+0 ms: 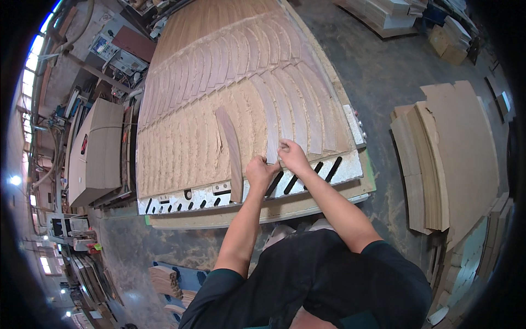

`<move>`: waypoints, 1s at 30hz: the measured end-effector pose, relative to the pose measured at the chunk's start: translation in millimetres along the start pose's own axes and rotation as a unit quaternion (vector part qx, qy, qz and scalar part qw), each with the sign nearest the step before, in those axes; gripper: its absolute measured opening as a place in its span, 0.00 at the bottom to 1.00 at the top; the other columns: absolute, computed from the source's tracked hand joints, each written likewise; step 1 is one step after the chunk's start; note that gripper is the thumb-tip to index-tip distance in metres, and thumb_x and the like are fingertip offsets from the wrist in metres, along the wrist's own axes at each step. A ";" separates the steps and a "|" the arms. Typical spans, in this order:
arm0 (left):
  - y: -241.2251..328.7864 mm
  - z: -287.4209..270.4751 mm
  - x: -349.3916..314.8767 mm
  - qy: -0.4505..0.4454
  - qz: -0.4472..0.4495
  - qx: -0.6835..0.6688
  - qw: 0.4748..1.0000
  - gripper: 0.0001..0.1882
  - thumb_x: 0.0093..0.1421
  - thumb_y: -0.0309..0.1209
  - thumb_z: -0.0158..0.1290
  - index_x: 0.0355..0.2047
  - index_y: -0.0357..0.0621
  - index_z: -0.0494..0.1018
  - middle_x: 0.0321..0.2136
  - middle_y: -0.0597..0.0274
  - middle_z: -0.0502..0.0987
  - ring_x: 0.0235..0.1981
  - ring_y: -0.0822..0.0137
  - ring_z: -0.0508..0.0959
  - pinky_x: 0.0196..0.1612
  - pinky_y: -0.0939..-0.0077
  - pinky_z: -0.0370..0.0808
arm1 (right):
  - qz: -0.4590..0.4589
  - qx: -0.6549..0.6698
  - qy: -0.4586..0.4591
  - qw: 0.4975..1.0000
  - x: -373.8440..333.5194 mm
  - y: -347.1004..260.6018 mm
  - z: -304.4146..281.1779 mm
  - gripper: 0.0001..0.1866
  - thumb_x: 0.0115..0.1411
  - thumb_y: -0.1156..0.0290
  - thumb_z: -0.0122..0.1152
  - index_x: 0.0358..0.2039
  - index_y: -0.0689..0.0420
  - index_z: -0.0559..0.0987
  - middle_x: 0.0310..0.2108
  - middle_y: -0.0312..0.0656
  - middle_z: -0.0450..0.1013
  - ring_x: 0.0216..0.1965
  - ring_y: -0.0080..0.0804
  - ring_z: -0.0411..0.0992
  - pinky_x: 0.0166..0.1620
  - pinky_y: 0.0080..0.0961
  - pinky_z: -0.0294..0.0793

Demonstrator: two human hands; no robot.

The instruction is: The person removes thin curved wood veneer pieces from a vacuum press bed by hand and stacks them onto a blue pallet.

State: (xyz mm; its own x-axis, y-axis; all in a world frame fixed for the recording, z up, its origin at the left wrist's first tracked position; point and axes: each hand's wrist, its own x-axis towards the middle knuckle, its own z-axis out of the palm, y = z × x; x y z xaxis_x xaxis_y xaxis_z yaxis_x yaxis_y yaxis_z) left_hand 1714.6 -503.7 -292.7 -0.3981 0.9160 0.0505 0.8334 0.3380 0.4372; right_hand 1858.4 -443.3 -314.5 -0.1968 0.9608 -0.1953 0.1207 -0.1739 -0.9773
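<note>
A wide wooden panel [192, 137] lies on a machine bed, cut into rows of curved wooden strips and strewn with sawdust. My left hand [262, 171] is closed at the near end of one pale curved strip [267, 112], fingertips on it. Just to its right, my right hand [295, 156] has its fingers curled and pinched together by the same end; whatever they hold is too small to make out. One loose curved strip [233, 153] lies to the left of my hands, its near end over the bed's slotted white edge [181, 198].
Stacked brown boards [98, 148] stand left of the bed. On the right are more stacked boards [422, 164] and a large brown sheet [466, 148]. Curved wooden pieces [164, 281] sit low at the left, near my body. A control panel [118, 52] is at the far left.
</note>
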 end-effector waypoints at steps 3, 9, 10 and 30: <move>3.0 0.6 -0.6 -0.001 -0.001 0.004 1.000 0.28 0.44 0.53 0.75 0.25 0.37 0.82 0.26 0.43 0.84 0.31 0.43 0.86 0.37 0.51 0.82 | 0.024 -0.006 0.004 1.000 5.4 1.7 1.3 0.30 0.65 0.70 0.64 0.65 0.70 0.75 0.56 0.63 0.80 0.54 0.49 0.82 0.58 0.38 0.80; 14.5 -24.6 -3.7 -0.007 -0.055 -0.067 0.996 0.29 0.45 0.52 0.76 0.30 0.37 0.83 0.26 0.44 0.85 0.31 0.45 0.87 0.38 0.54 0.83 | 0.038 0.027 -0.053 0.998 -1.9 -11.5 -2.8 0.30 0.67 0.66 0.65 0.65 0.72 0.75 0.55 0.62 0.81 0.52 0.49 0.83 0.57 0.36 0.81; 12.0 -28.9 -4.2 -0.008 -0.046 -0.056 0.997 0.29 0.46 0.52 0.76 0.31 0.37 0.83 0.27 0.44 0.85 0.32 0.45 0.87 0.38 0.54 0.83 | 0.035 0.013 -0.051 0.998 -3.1 -9.4 -1.9 0.30 0.67 0.67 0.66 0.65 0.71 0.75 0.54 0.60 0.81 0.52 0.45 0.83 0.57 0.35 0.80; -63.1 -34.4 -18.7 -0.129 -0.122 -0.410 0.895 0.38 0.65 0.43 0.68 0.66 0.27 0.72 0.43 0.49 0.86 0.45 0.65 0.84 0.52 0.70 0.79 | 0.088 -0.006 -0.114 0.990 3.1 -14.3 37.2 0.19 0.70 0.66 0.70 0.57 0.63 0.84 0.37 0.31 0.81 0.36 0.17 0.74 0.40 0.20 0.75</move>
State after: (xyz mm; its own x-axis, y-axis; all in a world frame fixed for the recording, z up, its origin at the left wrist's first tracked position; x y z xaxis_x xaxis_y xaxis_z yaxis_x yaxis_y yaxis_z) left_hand 1656.2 -549.6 -290.3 -0.3406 0.8915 -0.2987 0.1306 0.3595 0.9240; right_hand 1819.9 -445.8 -304.2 -0.3861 0.8415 -0.3779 0.1834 -0.3315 -0.9255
